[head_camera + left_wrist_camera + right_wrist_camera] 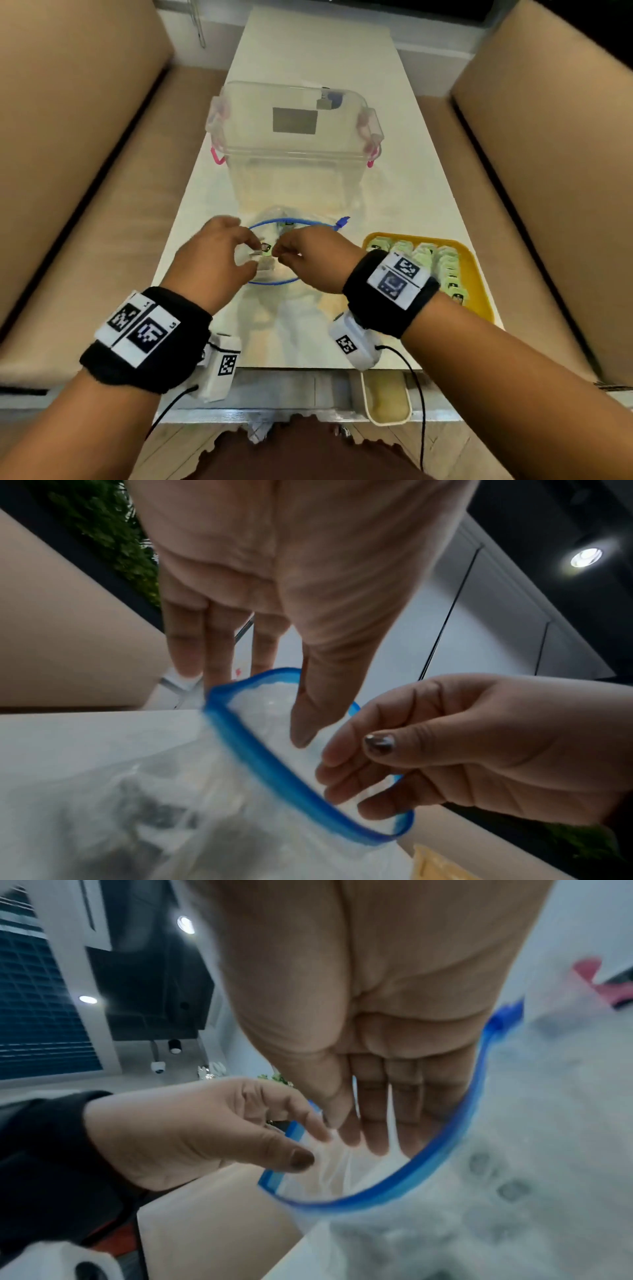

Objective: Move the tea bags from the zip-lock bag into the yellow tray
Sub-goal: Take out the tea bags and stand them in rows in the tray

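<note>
So we've got both hands at the mouth of the zip-lock bag (274, 253), near the table's (308, 61) front edge. Left hand (212, 255) and right hand (308, 257) seem to pinch one tea bag (265, 247) between them, though it's blurry. Best to lift it clear of the blue rim before swinging right. One yellow tray (479, 274) at the right edge, roughly four rows of tea bags inside; can't count singles.

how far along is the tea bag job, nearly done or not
Well along: the yellow tray already holds rows of tea bags. In hand: both hands are at the open zip-lock bag, left hand and right hand meeting at one tea bag. Left: at least one more bag shows inside; the rest is too blurred to count.
</note>
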A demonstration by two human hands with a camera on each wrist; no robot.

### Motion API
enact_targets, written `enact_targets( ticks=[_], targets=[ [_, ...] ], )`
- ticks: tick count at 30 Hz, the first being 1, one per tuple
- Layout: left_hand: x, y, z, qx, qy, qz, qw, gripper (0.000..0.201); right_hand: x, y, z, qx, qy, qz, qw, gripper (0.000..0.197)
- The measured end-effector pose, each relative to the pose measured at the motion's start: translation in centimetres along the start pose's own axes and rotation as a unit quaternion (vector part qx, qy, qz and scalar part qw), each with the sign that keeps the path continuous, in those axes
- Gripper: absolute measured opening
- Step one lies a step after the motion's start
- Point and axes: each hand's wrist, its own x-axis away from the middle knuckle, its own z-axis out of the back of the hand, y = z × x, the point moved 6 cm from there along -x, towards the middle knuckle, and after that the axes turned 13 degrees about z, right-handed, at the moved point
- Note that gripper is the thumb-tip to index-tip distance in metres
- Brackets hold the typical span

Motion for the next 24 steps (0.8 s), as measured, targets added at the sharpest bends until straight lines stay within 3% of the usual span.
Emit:
enact_targets(
  ticks=[3,7,12,16,19,24],
  targets=[
    [0.1,-0.8,-0.5,0.022,-0.006,0.003,1.0,0.043,-2.6,0.4,-2.2,0.032,-0.062,-0.059,0.996,0.028],
    [0.2,-0.9,-0.9,0.044,-0.02,-0.032,0.998,0.057,-5.2,0.1,-3.2,0.031,-0.057,-0.097,0.993,0.033],
    [-0.1,-1.6,-0.9,0.041,-0.019,-0.066,0.997,0.058,-6.4,-1.0,-4.0,0.034,-0.101,-0.122,0.987,0.032],
    [-0.2,-2.4,-1.0,0.045,-0.027,-0.072,0.996,0.058,-6.8,-1.4,-4.6,0.106,-0.153,-0.112,0.976,0.023],
    [-0.3,-2.6,-1.0,0.048,-0.026,-0.083,0.995,0.057,-7.3,-1.1,-5.2,0.105,-0.14,-0.132,0.976,0.011],
    [-0.6,-2.9,-1.0,0.063,-0.034,-0.102,0.992,0.057,-6.9,-0.7,-4.9,0.034,-0.073,-0.141,0.987,0.011]
  ],
)
